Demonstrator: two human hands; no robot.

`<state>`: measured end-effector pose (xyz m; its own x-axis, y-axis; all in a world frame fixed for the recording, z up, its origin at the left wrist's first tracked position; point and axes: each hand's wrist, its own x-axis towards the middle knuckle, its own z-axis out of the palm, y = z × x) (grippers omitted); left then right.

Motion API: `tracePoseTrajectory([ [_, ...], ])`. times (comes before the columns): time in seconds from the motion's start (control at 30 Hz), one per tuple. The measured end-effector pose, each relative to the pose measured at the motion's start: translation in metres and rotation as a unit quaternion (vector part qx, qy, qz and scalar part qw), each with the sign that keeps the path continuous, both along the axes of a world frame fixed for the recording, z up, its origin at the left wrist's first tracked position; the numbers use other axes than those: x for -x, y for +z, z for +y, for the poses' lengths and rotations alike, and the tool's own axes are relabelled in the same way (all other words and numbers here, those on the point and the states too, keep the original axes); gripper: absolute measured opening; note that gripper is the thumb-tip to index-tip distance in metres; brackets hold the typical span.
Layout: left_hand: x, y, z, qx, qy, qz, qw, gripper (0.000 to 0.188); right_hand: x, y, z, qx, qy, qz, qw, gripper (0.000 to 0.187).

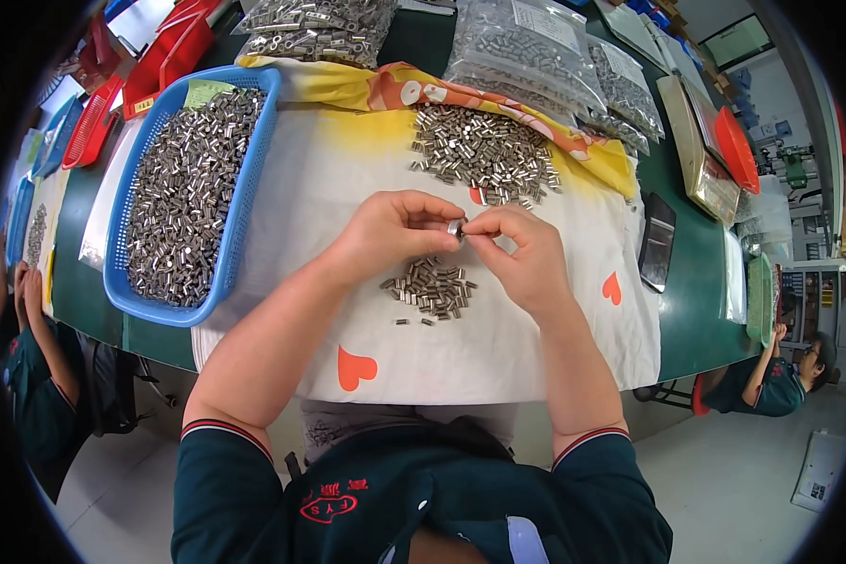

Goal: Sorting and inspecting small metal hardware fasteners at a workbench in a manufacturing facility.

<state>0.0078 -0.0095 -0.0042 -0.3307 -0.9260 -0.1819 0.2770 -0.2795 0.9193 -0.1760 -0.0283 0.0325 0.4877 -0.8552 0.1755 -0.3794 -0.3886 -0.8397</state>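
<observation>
Over the white cloth (291, 197), my left hand (395, 228) pinches a short, shiny metal ring-like piece (455, 228) between thumb and fingers. My right hand (526, 256) meets it from the other side, fingertips pinched together right at the piece. Whatever those fingertips hold is too small to make out. Just below both hands lies a small pile of metal cylinders (432, 287), with a couple of loose ones at its near edge. Beyond the hands spreads a larger heap of similar cylinders (484, 150).
A blue basket (230, 254) full of small metal cylinders stands at left. Bags of metal parts (526, 47) line the back, behind a yellow-orange cloth fold (348, 85). A dark phone (658, 242) lies at right near binders (696, 141). Other people sit at both sides.
</observation>
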Motion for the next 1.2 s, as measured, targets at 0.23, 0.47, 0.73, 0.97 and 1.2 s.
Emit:
tracePoseTrajectory([
  [0.23,0.004,0.005,0.002,-0.003,0.033,-0.028,0.999,0.029,-0.005,-0.004,0.004,0.135,-0.018,0.046,0.99,0.006],
  [0.47,0.005,0.003,0.004,-0.001,0.006,-0.065,0.998,0.028,0.013,-0.001,-0.011,-0.02,0.023,0.036,0.999,0.007],
  [0.73,0.005,0.004,0.004,0.003,-0.019,-0.075,0.997,0.027,0.032,-0.017,-0.032,0.115,-0.097,0.217,0.965,0.01],
  [0.97,0.005,0.006,0.003,0.004,-0.011,-0.061,0.998,0.025,0.022,-0.022,-0.029,0.162,-0.057,0.265,0.949,0.003],
  [1.2,0.003,0.002,0.003,-0.003,-0.005,-0.051,0.999,0.025,0.017,-0.019,-0.02,0.174,-0.038,0.279,0.944,0.002],
])
